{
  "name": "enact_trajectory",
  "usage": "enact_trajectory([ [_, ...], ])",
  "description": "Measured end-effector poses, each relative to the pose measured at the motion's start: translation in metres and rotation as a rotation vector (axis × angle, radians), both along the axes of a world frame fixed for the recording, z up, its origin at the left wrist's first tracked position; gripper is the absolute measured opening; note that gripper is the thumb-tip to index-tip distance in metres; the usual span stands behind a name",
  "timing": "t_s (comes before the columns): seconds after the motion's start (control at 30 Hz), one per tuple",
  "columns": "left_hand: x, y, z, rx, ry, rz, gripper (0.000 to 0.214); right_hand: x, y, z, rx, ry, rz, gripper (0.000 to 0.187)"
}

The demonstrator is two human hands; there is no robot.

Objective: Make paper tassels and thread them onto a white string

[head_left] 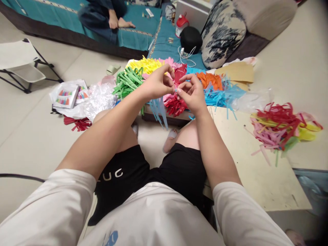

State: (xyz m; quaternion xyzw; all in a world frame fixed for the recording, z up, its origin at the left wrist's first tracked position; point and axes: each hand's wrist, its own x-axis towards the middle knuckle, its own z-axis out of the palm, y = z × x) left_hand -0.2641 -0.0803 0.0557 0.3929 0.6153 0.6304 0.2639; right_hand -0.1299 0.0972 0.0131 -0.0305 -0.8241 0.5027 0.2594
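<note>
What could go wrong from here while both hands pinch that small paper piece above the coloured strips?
1. The small paper piece is pinched only by the fingertips of the left hand and right hand. If the grip slackens, it could drop among the red strips below and be hard to find.
2. The light blue strips hang loose beneath the left hand, so a brush of the forearm might knock them down.

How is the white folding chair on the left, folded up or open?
Open: the chair stands on its spread black legs, with the white fabric stretched out.
</note>
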Motion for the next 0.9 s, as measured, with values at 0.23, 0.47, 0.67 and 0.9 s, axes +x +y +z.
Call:
enact_trajectory([
  [0.23,-0.008,0.003,-0.009,-0.042,0.145,-0.031,0.050,-0.003,0.005,-0.007,0.027,0.040,0.051,0.070],
  [0.47,-0.011,0.007,-0.011,-0.007,0.247,-0.020,0.044,-0.004,0.005,-0.005,-0.021,0.068,0.042,0.064],
  [0.67,-0.011,0.008,-0.012,-0.007,0.301,-0.034,0.039,0.000,0.000,0.002,-0.078,0.042,0.070,0.068],
  [0.9,-0.010,0.006,-0.009,0.002,0.311,-0.085,0.040,-0.003,0.006,-0.001,-0.042,0.099,0.027,0.064],
])
